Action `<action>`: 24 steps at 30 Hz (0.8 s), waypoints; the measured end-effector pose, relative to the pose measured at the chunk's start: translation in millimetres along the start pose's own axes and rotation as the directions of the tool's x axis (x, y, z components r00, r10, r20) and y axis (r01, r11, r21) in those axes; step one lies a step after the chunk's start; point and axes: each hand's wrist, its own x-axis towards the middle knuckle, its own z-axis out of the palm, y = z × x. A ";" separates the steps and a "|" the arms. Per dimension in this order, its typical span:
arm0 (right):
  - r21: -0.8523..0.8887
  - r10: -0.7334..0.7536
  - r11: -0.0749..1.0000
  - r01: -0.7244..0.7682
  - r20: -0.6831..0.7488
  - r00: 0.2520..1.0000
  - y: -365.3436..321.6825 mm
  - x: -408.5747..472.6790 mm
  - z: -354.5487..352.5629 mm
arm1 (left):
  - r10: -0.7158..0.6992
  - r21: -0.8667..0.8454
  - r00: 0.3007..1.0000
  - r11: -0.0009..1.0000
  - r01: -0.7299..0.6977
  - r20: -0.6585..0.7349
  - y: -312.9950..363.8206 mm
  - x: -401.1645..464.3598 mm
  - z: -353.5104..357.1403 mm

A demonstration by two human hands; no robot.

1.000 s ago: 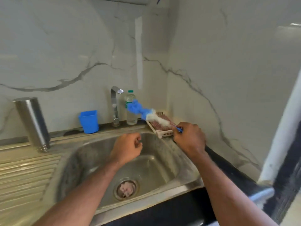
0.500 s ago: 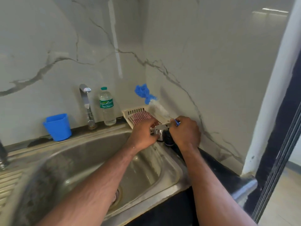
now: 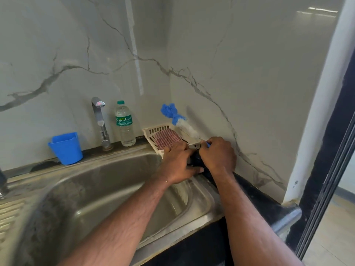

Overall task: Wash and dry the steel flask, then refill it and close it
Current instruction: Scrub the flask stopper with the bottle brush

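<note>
At the sink's right rear corner, just in front of the white basket, both hands now clamp a small dark-and-steel cap; a second ago the left hand hung curled over the basin. The right hand still pinches the bottle brush handle too. Only the flask's foot shows, at the far left edge.

Dark object mostly hidden between both hands; steel flask cut by left edge.
</note>
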 end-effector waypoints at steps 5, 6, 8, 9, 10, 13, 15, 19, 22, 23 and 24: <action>0.021 -0.004 1.000 0.004 -0.003 1.000 0.6 -1.6 -0.2 | -0.046 -0.126 0.989 0.992 0.029 -0.139 12.2 -8.0 3.7; 0.036 -0.012 0.999 0.013 -0.008 1.000 0.1 -1.8 -0.2 | -0.057 -0.161 0.987 0.986 0.032 -0.152 12.4 -11.8 3.1; 0.059 -0.027 0.998 0.028 -0.011 1.000 -1.7 -2.3 -0.7 | -0.100 -0.227 0.974 0.973 0.053 -0.203 9.8 -20.7 -0.5; 0.062 -0.035 0.997 0.036 -0.007 0.999 -2.4 -2.5 -0.9 | -0.160 -0.303 0.958 0.949 0.084 -0.237 6.7 -26.1 -4.7; 0.063 -0.047 0.997 0.046 0.002 0.999 -3.1 -2.8 -0.3 | -0.247 -0.405 0.935 0.905 0.129 -0.255 2.0 -32.4 -11.4; 0.039 -0.077 0.996 0.075 0.054 0.996 -4.8 -6.1 1.2 | -0.484 -0.649 0.851 0.718 0.251 -0.206 -26.5 -54.5 -37.2; 0.014 -0.105 0.994 0.104 0.095 0.990 -7.2 -11.5 3.9 | -0.574 -0.763 0.803 0.588 0.270 -0.158 -57.3 -74.3 -54.6; 0.030 -0.229 0.973 0.227 0.140 0.963 -13.5 -25.1 14.5 | -0.666 -0.857 0.742 0.424 0.293 -0.076 -108.5 -119.9 -72.0; -0.027 -0.384 0.918 0.397 0.204 0.901 -22.3 -36.9 24.5 | -0.705 -0.926 0.709 0.278 0.257 -0.014 -129.2 -144.3 -84.2; -0.061 -0.436 0.885 0.461 0.237 0.868 -27.0 -41.6 28.7 | -0.707 -0.943 0.707 0.238 0.233 -0.003 -134.6 -149.9 -89.2; -0.100 -0.485 0.845 0.525 0.271 0.832 -32.8 -47.1 33.3 | -0.710 -0.957 0.705 0.204 0.206 0.000 -139.7 -154.2 -94.3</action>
